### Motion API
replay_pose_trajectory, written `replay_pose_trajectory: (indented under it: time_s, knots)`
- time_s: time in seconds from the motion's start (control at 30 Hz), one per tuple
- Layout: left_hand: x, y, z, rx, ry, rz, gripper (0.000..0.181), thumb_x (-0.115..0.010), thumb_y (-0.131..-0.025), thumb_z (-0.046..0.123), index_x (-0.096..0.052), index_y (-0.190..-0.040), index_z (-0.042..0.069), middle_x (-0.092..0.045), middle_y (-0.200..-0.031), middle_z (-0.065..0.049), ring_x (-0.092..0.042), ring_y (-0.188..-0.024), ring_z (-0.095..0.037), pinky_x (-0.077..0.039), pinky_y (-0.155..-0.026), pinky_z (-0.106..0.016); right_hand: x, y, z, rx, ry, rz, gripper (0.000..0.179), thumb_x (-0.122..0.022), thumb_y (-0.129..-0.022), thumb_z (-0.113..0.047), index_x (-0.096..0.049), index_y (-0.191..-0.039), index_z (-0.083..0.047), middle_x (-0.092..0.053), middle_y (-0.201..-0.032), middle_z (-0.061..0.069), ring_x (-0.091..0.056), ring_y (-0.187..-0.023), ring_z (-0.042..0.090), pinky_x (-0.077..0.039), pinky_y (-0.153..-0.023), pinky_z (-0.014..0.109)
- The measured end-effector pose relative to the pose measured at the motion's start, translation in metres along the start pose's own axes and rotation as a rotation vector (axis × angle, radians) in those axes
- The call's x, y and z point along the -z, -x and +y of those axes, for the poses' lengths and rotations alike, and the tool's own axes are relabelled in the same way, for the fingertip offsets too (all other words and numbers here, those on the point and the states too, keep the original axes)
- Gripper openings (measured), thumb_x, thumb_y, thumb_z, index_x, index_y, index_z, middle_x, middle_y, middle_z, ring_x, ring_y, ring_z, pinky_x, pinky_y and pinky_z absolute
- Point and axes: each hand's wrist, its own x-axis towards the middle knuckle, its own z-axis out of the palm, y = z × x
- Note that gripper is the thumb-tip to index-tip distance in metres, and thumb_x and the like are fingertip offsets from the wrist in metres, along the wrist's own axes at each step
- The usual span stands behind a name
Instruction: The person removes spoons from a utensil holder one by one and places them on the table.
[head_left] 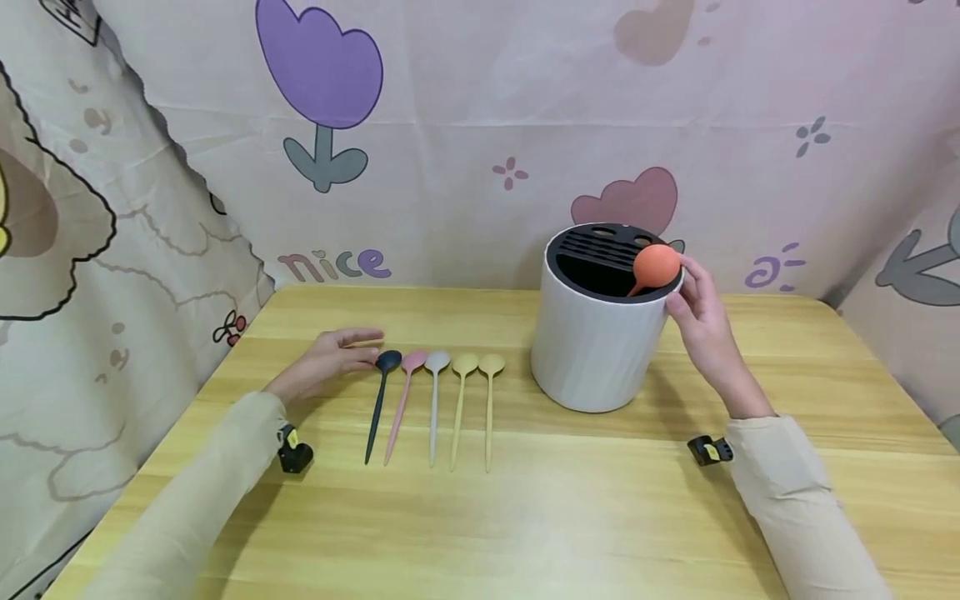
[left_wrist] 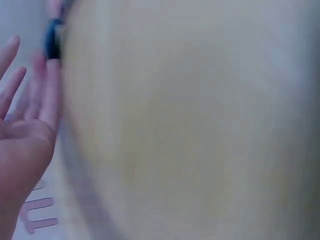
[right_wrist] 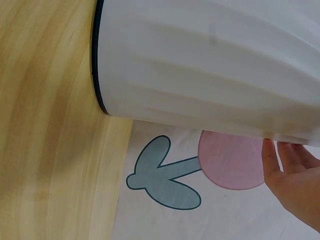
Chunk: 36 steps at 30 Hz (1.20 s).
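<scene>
My left hand (head_left: 333, 362) lies by the head of a dark spoon (head_left: 388, 361), fingers fairly straight; in the left wrist view the fingers (left_wrist: 51, 95) reach toward its dark head (left_wrist: 53, 40). To the right of it lie a pink spoon (head_left: 413, 362), a grey spoon (head_left: 437, 362) and two yellow spoons (head_left: 465, 364). My right hand (head_left: 701, 321) touches the upper right side of a white utensil holder (head_left: 592, 358) with extended fingers (right_wrist: 271, 160). An orange spoon (head_left: 656, 267) stands in the holder, bowl upward; its lower handle is hidden inside.
The holder has a black slotted lid (head_left: 592, 246) with a large opening at the front. All stands on a wooden table (head_left: 562, 517). A printed cloth (head_left: 465, 75) hangs behind and at the sides. Small black cameras (head_left: 295, 450) are on both wrists.
</scene>
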Motion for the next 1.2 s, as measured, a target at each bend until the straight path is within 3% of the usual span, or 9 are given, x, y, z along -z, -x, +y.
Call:
replay_pose_trajectory:
  time_s: [0.1, 0.2, 0.33, 0.47, 0.6, 0.8, 0.9, 1.03, 1.2]
  knots:
    - [0.008, 0.006, 0.015, 0.004, -0.006, 0.064, 0.057, -0.061, -0.097, 0.021, -0.039, -0.143, -0.004, -0.042, -0.143, -0.023, -0.061, -0.096, -0.018, -0.053, -0.084, -0.027, -0.001, 0.001, 0.0, -0.018, 0.038, -0.014, 0.05, -0.046, -0.103, -0.022, -0.028, -0.149, -0.011, -0.035, -0.148, 0.026, -0.039, -0.13, 0.015, -0.035, -0.102, 0.021]
    - [0.012, 0.01, 0.036, -0.006, -0.027, 0.106, 0.055, -0.058, -0.099, 0.026, -0.041, -0.143, -0.002, -0.05, -0.137, -0.017, -0.055, -0.078, -0.01, -0.052, -0.069, -0.022, 0.0, 0.001, 0.0, -0.034, 0.04, -0.014, 0.051, -0.045, -0.103, -0.022, -0.027, -0.15, -0.012, -0.035, -0.149, 0.024, -0.039, -0.131, 0.017, -0.035, -0.102, 0.023]
    - [0.003, 0.014, 0.07, -0.091, 0.004, 0.102, 0.048, -0.056, -0.1, 0.028, -0.048, -0.138, 0.001, -0.058, -0.124, 0.0, -0.054, -0.076, -0.01, -0.051, -0.066, -0.022, 0.002, 0.0, -0.003, -0.031, 0.065, -0.015, 0.05, -0.045, -0.104, -0.021, -0.027, -0.15, -0.011, -0.034, -0.149, 0.022, -0.037, -0.133, 0.018, -0.034, -0.104, 0.024]
    - [-0.027, 0.019, 0.105, -0.221, 0.018, 0.083, 0.038, -0.056, -0.1, 0.023, -0.055, -0.132, 0.002, -0.06, -0.122, -0.003, -0.058, -0.086, -0.019, -0.054, -0.075, -0.029, 0.005, 0.002, -0.004, -0.025, 0.082, -0.008, 0.05, -0.045, -0.104, -0.021, -0.027, -0.149, -0.01, -0.034, -0.15, 0.022, -0.037, -0.133, 0.018, -0.033, -0.105, 0.023]
    - [-0.067, 0.028, 0.139, -0.292, -0.036, 0.057, 0.034, -0.056, -0.1, 0.02, -0.058, -0.128, 0.001, -0.059, -0.121, -0.012, -0.059, -0.092, -0.024, -0.05, -0.087, -0.038, 0.004, 0.001, -0.003, -0.021, 0.048, -0.012, 0.049, -0.045, -0.103, -0.018, -0.029, -0.149, -0.01, -0.034, -0.148, 0.024, -0.037, -0.133, 0.018, -0.033, -0.104, 0.023]
    - [-0.127, 0.034, 0.182, -0.446, -0.05, 0.025, 0.028, -0.059, -0.098, 0.015, -0.063, -0.123, 0.004, -0.064, -0.118, -0.006, -0.061, -0.096, -0.024, -0.048, -0.091, -0.039, 0.002, 0.0, -0.001, -0.022, 0.04, -0.039, 0.049, -0.043, -0.103, -0.016, -0.028, -0.149, -0.01, -0.033, -0.149, 0.024, -0.036, -0.133, 0.021, -0.033, -0.103, 0.025]
    - [-0.154, 0.026, 0.201, -0.539, -0.034, -0.005, 0.026, -0.06, -0.097, 0.012, -0.064, -0.12, 0.001, -0.065, -0.118, -0.009, -0.062, -0.098, -0.023, -0.05, -0.091, -0.035, 0.003, 0.001, -0.001, -0.026, 0.023, -0.045, 0.05, -0.041, -0.103, -0.015, -0.027, -0.15, -0.01, -0.032, -0.149, 0.025, -0.038, -0.131, 0.017, -0.036, -0.098, 0.021]
    - [-0.186, 0.005, 0.22, -0.606, -0.001, -0.026, 0.026, -0.061, -0.096, 0.011, -0.065, -0.119, -0.001, -0.066, -0.117, -0.011, -0.063, -0.099, -0.021, -0.051, -0.087, -0.03, 0.006, 0.003, -0.002, -0.022, 0.011, -0.053, 0.05, -0.039, -0.102, -0.013, -0.026, -0.15, -0.009, -0.031, -0.149, 0.025, -0.039, -0.126, 0.011, -0.038, -0.092, 0.017]
    - [-0.219, -0.024, 0.239, -0.613, 0.049, -0.018, 0.027, -0.063, -0.094, 0.008, -0.064, -0.119, -0.003, -0.064, -0.117, -0.015, -0.062, -0.102, -0.017, -0.05, -0.088, -0.022, 0.006, 0.003, -0.002, -0.006, 0.0, -0.063, 0.049, -0.038, -0.102, -0.013, -0.026, -0.15, -0.01, -0.032, -0.148, 0.026, -0.04, -0.125, 0.012, -0.038, -0.092, 0.021]
